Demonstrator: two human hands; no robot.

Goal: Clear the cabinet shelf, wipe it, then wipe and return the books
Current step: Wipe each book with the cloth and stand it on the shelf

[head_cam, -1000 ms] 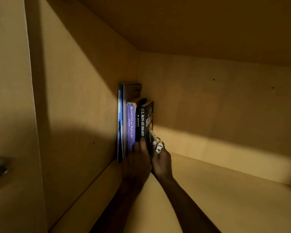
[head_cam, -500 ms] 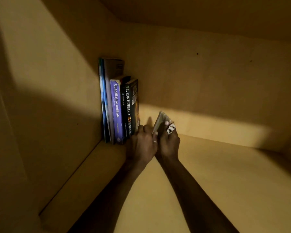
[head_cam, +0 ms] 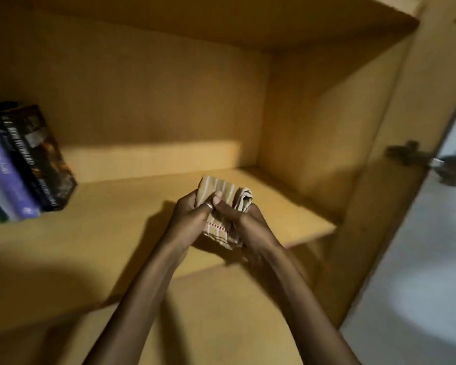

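Both hands hold a folded, striped tan cloth (head_cam: 223,196) above the middle of the wooden cabinet shelf (head_cam: 103,233). My left hand (head_cam: 191,218) grips its left side, a ring on one finger. My right hand (head_cam: 250,223) grips the right side, with the thumb across the cloth's front. Several books stand upright at the shelf's far left: a black paperback (head_cam: 37,156) outermost, a purple book (head_cam: 3,175) beside it, and others cut off by the frame edge. Neither hand touches the books.
The cabinet's right side wall (head_cam: 313,133) and back wall enclose the shelf. A metal hinge (head_cam: 416,159) sits on the right frame, with a pale door or wall (head_cam: 419,259) beyond it. A lower shelf (head_cam: 208,325) lies under my forearms.
Both hands have drawn back from the books to the shelf's middle, carrying the cloth. The view has swung right, so the books now sit at the far left.
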